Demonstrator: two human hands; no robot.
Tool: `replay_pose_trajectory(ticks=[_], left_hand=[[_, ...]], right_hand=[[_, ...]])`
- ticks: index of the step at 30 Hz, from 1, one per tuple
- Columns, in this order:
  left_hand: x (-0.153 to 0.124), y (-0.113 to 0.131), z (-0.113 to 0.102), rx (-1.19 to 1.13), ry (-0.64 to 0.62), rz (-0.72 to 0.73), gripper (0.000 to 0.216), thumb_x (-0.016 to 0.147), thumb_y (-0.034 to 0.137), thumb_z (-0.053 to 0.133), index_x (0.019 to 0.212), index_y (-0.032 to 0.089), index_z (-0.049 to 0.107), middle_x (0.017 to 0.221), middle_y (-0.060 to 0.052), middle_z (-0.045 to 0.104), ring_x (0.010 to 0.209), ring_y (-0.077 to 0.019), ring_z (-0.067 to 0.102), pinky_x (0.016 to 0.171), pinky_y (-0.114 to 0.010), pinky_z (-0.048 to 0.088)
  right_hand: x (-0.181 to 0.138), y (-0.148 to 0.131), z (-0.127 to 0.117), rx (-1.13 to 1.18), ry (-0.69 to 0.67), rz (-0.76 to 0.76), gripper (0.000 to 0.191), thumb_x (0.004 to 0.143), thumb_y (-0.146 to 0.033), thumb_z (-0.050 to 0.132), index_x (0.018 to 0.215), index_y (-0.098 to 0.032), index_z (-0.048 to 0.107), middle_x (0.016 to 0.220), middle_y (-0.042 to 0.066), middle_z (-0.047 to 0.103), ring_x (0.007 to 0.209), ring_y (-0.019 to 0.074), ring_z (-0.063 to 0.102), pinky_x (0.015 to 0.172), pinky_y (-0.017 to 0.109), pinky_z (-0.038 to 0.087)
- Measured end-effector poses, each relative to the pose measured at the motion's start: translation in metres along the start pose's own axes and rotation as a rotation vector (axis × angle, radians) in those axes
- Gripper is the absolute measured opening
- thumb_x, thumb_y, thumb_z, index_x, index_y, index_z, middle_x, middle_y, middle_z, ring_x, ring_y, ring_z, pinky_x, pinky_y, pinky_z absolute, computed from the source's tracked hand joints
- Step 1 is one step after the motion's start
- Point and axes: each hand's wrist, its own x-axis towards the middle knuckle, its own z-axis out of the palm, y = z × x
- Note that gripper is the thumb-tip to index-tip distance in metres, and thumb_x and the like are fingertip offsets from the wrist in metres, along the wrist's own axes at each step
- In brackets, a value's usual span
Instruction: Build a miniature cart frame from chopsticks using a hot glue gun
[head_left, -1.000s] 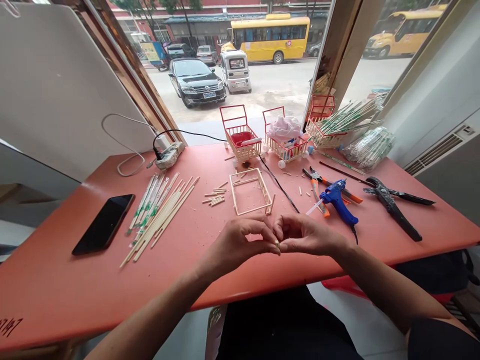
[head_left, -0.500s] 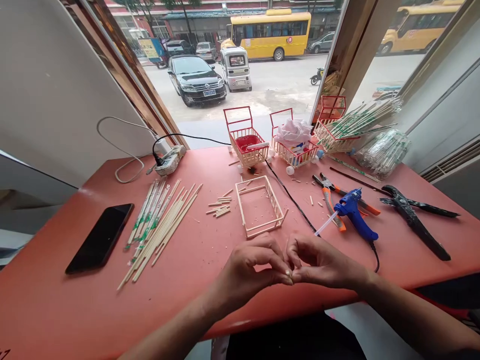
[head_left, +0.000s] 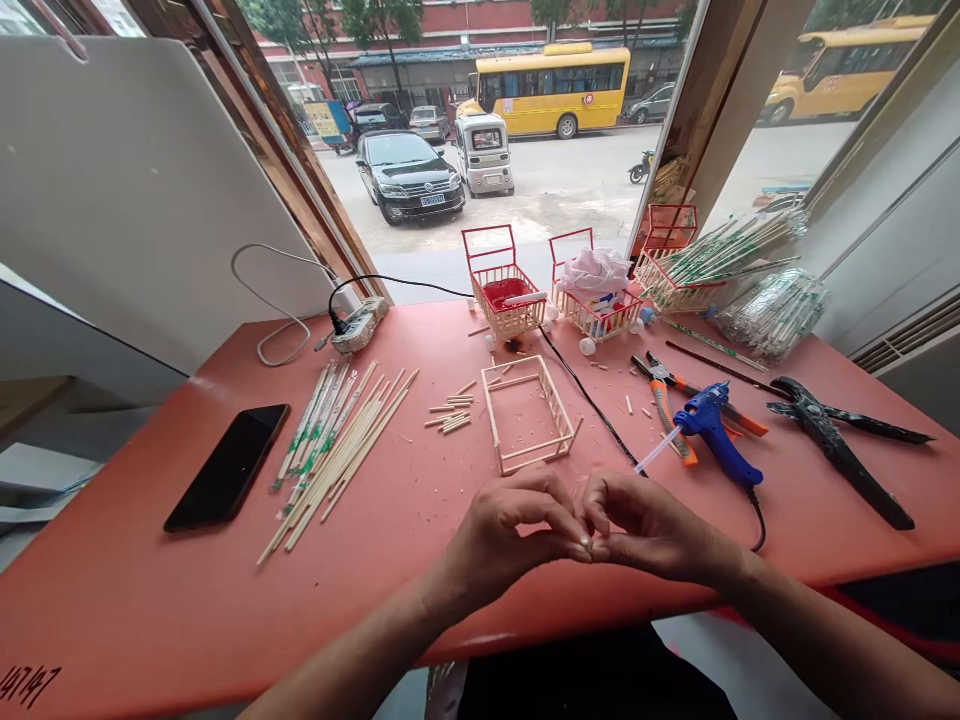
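My left hand (head_left: 510,535) and my right hand (head_left: 649,525) meet fingertip to fingertip low over the near part of the red table (head_left: 150,580). Both are curled in a pinch around something tiny between the fingertips that I cannot make out. Just beyond them stands an unfinished basket frame of thin wooden sticks (head_left: 529,412). A few short cut sticks (head_left: 450,412) lie left of the frame. A blue glue gun (head_left: 716,432) lies to the right of my right hand.
A bundle of long chopsticks (head_left: 337,445) and a black phone (head_left: 227,465) lie on the left. Orange-handled pliers (head_left: 664,395) and black cutters (head_left: 840,445) lie on the right. Small red stick carts (head_left: 510,290) stand along the window, beside a power strip (head_left: 360,325).
The view has shifted slightly; my hands stay pinched together in about the same spot over the table. Nothing on the table has moved.
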Motion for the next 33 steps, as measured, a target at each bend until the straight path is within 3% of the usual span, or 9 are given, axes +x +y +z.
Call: replay_pose_trajectory(ticks=[11,18,22,26,29,33], left_hand=[[-0.001,-0.004,-0.002,0.079,0.023,0.057,0.018,0.098,0.033,0.084,0.09,0.019,0.089,0.082,-0.008,0.077,0.074,-0.0138,0.074,0.068,-0.021,0.059],[-0.004,-0.012,0.001,0.076,0.084,0.022,0.024,0.099,0.042,0.082,0.093,0.021,0.09,0.084,-0.007,0.076,0.073,-0.0141,0.073,0.066,-0.023,0.06],[-0.003,-0.007,0.0,0.13,0.117,0.094,0.016,0.1,0.034,0.082,0.097,0.02,0.089,0.085,-0.007,0.076,0.075,-0.0136,0.073,0.067,-0.022,0.06],[-0.01,0.013,-0.01,0.319,0.161,0.181,0.009,0.1,0.023,0.081,0.104,0.019,0.088,0.087,-0.006,0.078,0.078,-0.0128,0.075,0.07,-0.02,0.06],[-0.022,0.027,-0.024,0.417,0.266,0.225,0.012,0.099,0.021,0.082,0.11,0.022,0.087,0.09,-0.006,0.08,0.081,-0.0147,0.076,0.074,-0.023,0.062],[-0.034,0.03,-0.047,0.572,0.42,0.149,0.015,0.1,0.02,0.08,0.113,0.023,0.086,0.083,-0.003,0.076,0.075,-0.0138,0.07,0.072,-0.025,0.06]], right_hand=[[-0.001,0.006,-0.001,-0.165,0.092,-0.116,0.03,0.106,-0.034,0.074,0.088,-0.023,0.053,0.093,0.002,0.064,0.085,0.0115,0.062,0.078,0.021,0.053],[-0.001,0.005,-0.002,-0.367,0.225,-0.198,0.014,0.104,-0.029,0.075,0.097,-0.025,0.064,0.091,0.001,0.07,0.084,0.0131,0.066,0.078,0.022,0.058],[0.001,0.005,0.0,-0.422,0.245,-0.259,0.008,0.105,-0.027,0.075,0.102,-0.028,0.068,0.092,0.0,0.072,0.085,0.0134,0.068,0.079,0.022,0.06],[0.0,0.004,0.001,-0.461,0.255,-0.293,0.007,0.106,-0.026,0.073,0.112,-0.029,0.07,0.091,0.0,0.072,0.081,0.0127,0.067,0.077,0.021,0.06],[0.0,0.004,0.0,-0.491,0.253,-0.3,0.008,0.105,-0.027,0.074,0.113,-0.026,0.072,0.089,0.001,0.074,0.076,0.0132,0.067,0.073,0.023,0.06],[0.002,0.004,-0.002,-0.528,0.258,-0.277,0.008,0.105,-0.031,0.075,0.111,-0.025,0.076,0.085,0.003,0.074,0.074,0.0147,0.068,0.07,0.025,0.059]])
